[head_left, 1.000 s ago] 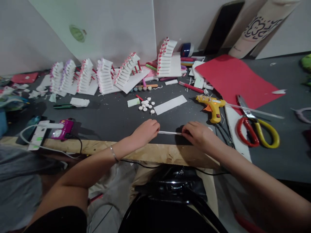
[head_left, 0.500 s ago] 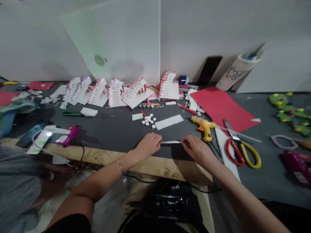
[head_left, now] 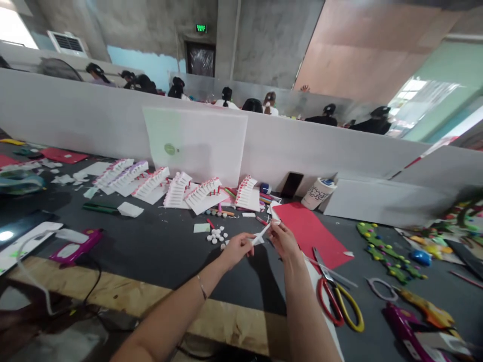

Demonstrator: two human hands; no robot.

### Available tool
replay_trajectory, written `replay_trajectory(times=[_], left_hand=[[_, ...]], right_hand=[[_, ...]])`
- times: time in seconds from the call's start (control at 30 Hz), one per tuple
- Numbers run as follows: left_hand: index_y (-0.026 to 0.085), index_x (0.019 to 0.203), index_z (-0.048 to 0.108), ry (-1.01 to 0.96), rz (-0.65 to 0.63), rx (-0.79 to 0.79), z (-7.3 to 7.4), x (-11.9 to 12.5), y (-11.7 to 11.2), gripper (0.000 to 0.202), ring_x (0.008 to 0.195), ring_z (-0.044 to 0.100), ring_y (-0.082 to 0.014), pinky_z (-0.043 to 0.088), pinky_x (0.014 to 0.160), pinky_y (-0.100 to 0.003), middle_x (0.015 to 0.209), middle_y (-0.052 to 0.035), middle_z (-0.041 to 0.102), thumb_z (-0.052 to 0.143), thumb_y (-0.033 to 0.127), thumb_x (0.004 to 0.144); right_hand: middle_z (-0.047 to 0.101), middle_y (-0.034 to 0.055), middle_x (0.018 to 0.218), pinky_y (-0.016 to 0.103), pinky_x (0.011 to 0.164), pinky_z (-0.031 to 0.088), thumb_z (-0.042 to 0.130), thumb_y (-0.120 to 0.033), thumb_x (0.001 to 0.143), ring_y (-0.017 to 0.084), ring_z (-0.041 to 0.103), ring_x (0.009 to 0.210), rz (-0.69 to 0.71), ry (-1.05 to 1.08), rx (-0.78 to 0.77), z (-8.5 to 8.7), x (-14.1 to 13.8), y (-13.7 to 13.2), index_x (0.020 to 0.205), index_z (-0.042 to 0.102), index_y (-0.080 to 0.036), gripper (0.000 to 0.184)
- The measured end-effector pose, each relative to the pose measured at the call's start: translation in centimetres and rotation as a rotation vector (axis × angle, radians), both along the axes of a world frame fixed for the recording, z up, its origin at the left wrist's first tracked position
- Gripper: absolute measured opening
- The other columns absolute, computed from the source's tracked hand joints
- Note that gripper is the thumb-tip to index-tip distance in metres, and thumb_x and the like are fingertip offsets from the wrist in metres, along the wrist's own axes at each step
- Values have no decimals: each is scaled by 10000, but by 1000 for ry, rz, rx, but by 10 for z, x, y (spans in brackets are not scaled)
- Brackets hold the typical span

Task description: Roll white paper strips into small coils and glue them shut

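Both hands pinch a thin rolled white paper strip (head_left: 262, 233), which slants up from left to right above the dark table. My left hand (head_left: 238, 249) grips its lower end with curled fingers. Around the upper end close the fingers of my right hand (head_left: 284, 240). Beneath the roll, a flat white paper piece (head_left: 258, 239) is partly covered. Left of my hands lies a small heap of white discs (head_left: 217, 235), beside a pale green slip (head_left: 201, 228). The yellow glue gun is hidden behind my right hand.
Several white paper stair models (head_left: 204, 195) stand along the partition (head_left: 196, 146). Red sheet (head_left: 313, 231), scissors (head_left: 341, 299) and a white cup (head_left: 317, 194) are on the right. A purple glue gun (head_left: 81, 247) sits at left. People (head_left: 226, 98) sit beyond the partition.
The camera has tilted up, so the room beyond the partition shows. My hands have lifted the paper roll off its level pose near the table edge; it now slants, right end higher.
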State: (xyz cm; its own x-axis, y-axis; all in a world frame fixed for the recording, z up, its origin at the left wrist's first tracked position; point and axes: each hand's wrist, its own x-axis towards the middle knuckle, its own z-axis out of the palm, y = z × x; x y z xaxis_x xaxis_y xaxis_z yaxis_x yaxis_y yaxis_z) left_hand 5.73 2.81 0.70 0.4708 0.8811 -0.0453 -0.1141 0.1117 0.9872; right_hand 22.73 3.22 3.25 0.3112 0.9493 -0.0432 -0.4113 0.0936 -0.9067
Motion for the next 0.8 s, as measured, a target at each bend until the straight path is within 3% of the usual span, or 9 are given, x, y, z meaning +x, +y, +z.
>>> replay_trajectory(times=[0.17, 0.27, 0.37, 0.57, 0.67, 0.8], left_hand=[[152, 1173, 571, 14, 76, 60, -10, -4, -11, 415, 500, 475, -103, 373, 544, -230, 551, 52, 574, 595, 264, 774], [170, 940, 625, 66, 85, 120, -9, -2, -19, 176, 549, 506, -112, 385, 570, -236, 589, 30, 576, 570, 247, 792], [174, 785, 611, 148, -8, 172, -5, -1, -25, 85, 618, 560, -127, 429, 634, -247, 652, 2, 622, 534, 209, 796], [179, 1000, 665, 322, -194, 366, 7, -8, -25, 265, 842, 644, -165, 480, 798, -275, 949, -56, 715, 455, 174, 839], [190, 1050, 671, 364, -232, 407, 9, -9, -19, 288, 918, 657, -182, 481, 857, -289, 1016, -63, 722, 448, 215, 870], [226, 965, 694, 375, -206, 361, 11, -9, -16, 243, 956, 671, -202, 481, 893, -299, 1011, -41, 744, 487, 335, 898]], right_hand=[[698, -13, 749, 260, 554, 541, 883, -362, 547, 124, 639, 601, 19, 201, -53, -33, -8, 0, 772, 625, -220, 371], [660, -46, 708, 242, 591, 551, 846, -321, 630, 87, 606, 567, 18, 319, -84, -43, -12, 3, 816, 631, -223, 301], [558, -83, 627, 192, 549, 515, 799, -294, 707, 49, 516, 501, 45, 411, -77, -42, -14, 5, 868, 624, -225, 248], [377, -96, 556, 140, 358, 285, 752, -256, 754, 47, 312, 433, 86, 497, -27, -33, -22, 11, 815, 547, -213, 219], [350, -95, 561, 133, 355, 237, 735, -244, 769, 51, 269, 445, 82, 538, 0, -33, -24, 16, 813, 530, -210, 212], [333, -89, 586, 130, 371, 228, 731, -254, 782, 57, 261, 468, 96, 597, 28, -33, -25, 15, 799, 495, -216, 239]])
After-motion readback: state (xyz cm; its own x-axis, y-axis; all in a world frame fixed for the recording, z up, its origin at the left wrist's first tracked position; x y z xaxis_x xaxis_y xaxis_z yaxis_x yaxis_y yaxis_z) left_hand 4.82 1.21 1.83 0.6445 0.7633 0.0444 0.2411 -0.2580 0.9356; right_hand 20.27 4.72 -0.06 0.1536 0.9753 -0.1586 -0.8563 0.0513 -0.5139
